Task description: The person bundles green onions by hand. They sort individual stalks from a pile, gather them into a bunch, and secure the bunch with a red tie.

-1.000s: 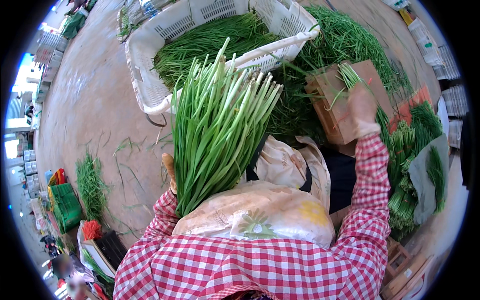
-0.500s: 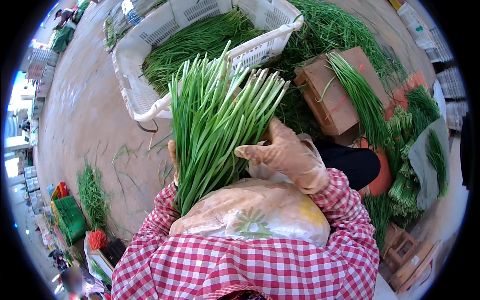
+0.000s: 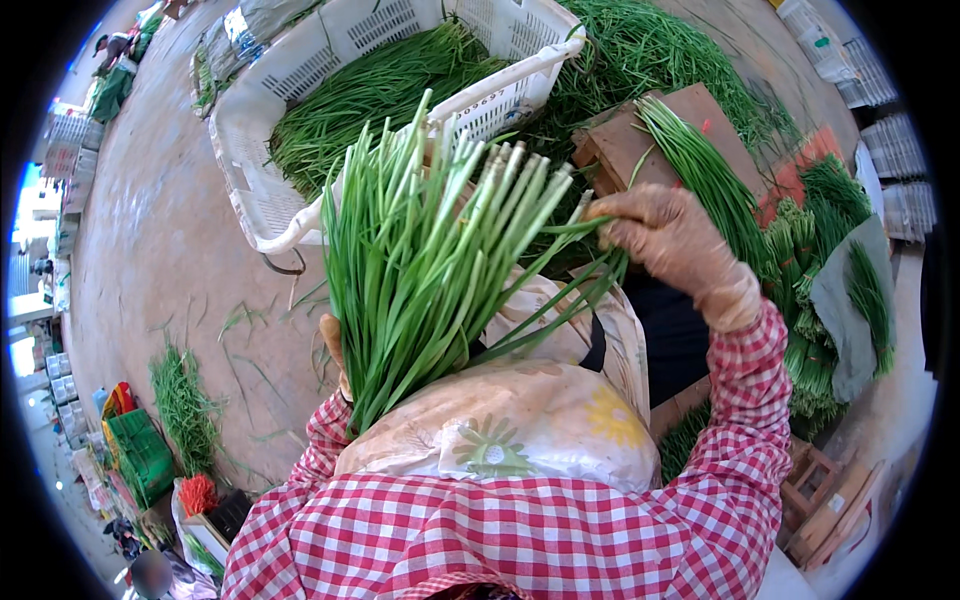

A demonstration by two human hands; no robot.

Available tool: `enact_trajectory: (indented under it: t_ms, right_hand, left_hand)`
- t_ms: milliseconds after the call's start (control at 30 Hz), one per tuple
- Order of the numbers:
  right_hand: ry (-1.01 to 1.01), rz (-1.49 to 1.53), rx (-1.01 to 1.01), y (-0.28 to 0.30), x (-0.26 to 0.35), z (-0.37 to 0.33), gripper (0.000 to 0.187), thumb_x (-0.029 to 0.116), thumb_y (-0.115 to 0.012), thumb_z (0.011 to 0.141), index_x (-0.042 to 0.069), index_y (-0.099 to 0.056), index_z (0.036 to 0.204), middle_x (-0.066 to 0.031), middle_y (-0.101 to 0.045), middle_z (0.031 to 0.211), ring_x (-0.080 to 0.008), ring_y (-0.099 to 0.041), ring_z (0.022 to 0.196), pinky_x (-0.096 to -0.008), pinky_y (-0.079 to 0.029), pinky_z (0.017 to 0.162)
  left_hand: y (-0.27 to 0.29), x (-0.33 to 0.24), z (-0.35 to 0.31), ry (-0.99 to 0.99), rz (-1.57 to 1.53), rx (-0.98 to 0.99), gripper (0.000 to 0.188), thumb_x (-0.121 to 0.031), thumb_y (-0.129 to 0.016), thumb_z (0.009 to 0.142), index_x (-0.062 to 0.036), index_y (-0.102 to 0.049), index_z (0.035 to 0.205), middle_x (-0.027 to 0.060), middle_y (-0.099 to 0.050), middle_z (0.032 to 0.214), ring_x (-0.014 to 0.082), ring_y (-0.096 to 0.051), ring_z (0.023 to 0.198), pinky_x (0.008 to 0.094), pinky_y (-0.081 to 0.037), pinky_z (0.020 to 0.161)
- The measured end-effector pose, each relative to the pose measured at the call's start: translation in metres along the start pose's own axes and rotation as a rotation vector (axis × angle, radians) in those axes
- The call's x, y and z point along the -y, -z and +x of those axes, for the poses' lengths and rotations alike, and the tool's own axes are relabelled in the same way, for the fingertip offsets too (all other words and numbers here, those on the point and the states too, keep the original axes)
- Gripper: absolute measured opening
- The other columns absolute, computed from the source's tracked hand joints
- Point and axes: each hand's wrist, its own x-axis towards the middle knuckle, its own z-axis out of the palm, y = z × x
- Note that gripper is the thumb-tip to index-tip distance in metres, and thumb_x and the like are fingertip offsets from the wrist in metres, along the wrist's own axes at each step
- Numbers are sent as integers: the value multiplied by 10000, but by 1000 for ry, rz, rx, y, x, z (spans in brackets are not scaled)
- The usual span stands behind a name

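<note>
A thick bunch of garlic chives (image 3: 410, 270) stands upright before my apron (image 3: 400, 430), pale cut ends up and green leaves hanging down. My left hand (image 3: 334, 345), in a tan glove, supports it from the left. Only a strip of glove shows there; the leaves hide the other fingers. Right of the bunch, my gloved right hand (image 3: 665, 245) pinches a few chive strands (image 3: 575, 235) by their upper ends. Those strands slant away from the bunch, their lower parts still running into it.
Ahead stands a white plastic crate (image 3: 255, 190) holding more chives. Right of it are a loose heap of chives (image 3: 660, 50) and a wooden block (image 3: 610, 140) carrying a bundle. Tied bundles (image 3: 800, 260) lie at the far right, a green crate (image 3: 140, 450) at the left.
My right hand has left the side of the bunch and moved right and up, drawing a few strands outward. My left hand still supports the bunch.
</note>
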Motion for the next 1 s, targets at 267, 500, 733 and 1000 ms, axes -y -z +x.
enact_trajectory:
  t_ms: [267, 500, 733, 1000]
  right_hand:
    - [-158, -392, -385, 65, -59, 0, 289, 166, -633, 833, 73, -616, 1106, -61, -636, 836, -154, -619, 721, -260, -501, 625]
    - [-112, 453, 84, -54, -30, 5, 499, 371, -555, 898, 63, -468, 1281, -84, -552, 1174, -158, -584, 953, -278, -483, 799]
    - [104, 821, -331, -81, 28, 9, 296, 146, -649, 853, 3, -562, 1096, -27, -621, 934, -71, -570, 844, -227, -479, 753]
    - [-130, 796, -212, -53, -35, -6, 453, 206, -701, 801, -26, -528, 1149, -84, -667, 860, -120, -624, 779, -239, -504, 732]
  left_hand:
    - [-17, -2, -7, 84, 24, -20, 867, -656, -536, 775, -85, -326, 1392, 103, -413, 1384, 244, -454, 1221, 409, -363, 1040]
    - [-34, -20, -10, 296, 45, 38, 658, -310, -676, 804, 8, -413, 1317, 166, -529, 1253, 279, -575, 1079, 404, -434, 978]
    - [-69, -32, 31, 493, 44, -235, 333, -143, -618, 816, 23, -572, 1101, 144, -628, 1075, 225, -629, 953, 377, -516, 866]
    - [-80, -19, 31, 484, 294, -416, 311, -145, -642, 800, -12, -579, 1074, 63, -634, 1016, 161, -631, 836, 294, -534, 778]
